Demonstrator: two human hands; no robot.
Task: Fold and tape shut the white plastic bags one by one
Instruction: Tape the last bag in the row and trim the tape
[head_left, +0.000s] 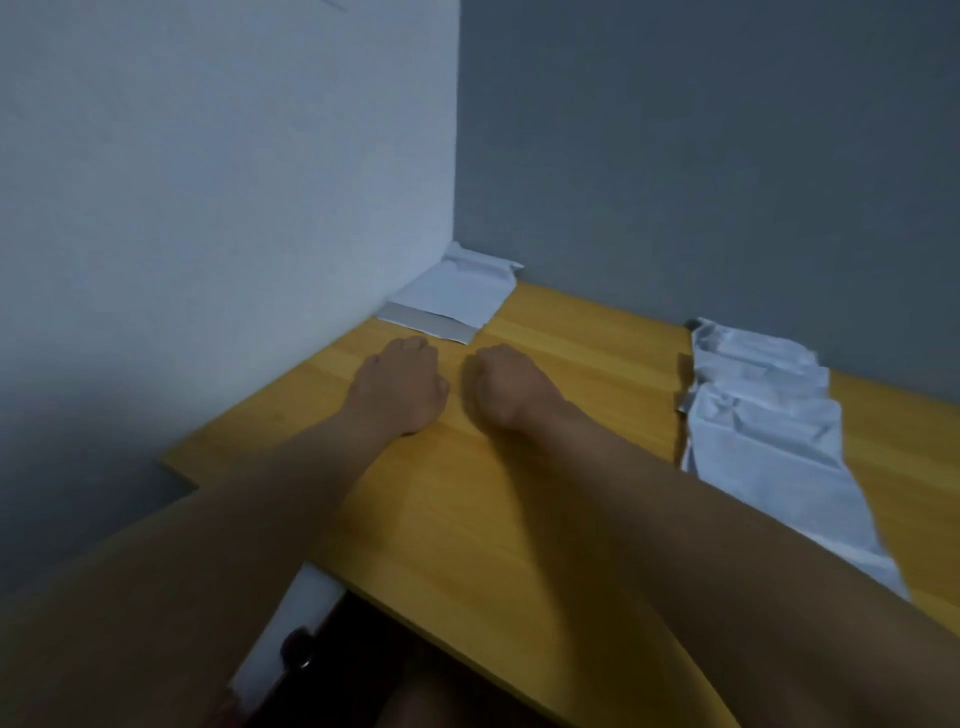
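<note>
Resting: both hands, left (400, 382) and right (506, 384), lay clenched and empty on the tabletop (519, 499), between bags.
Corner: one folded bag (452, 299) sat set aside.
Right: unfolded bags (763, 410) waited in a row.

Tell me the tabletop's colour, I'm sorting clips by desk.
Yellowish wood grain; the tabletop shows in the head view.

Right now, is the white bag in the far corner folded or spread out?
Folded. The white bag in the corner lies as a compact flat packet against the wall, a grey strip along its near edge. Whether that strip is tape, I cannot tell.
</note>
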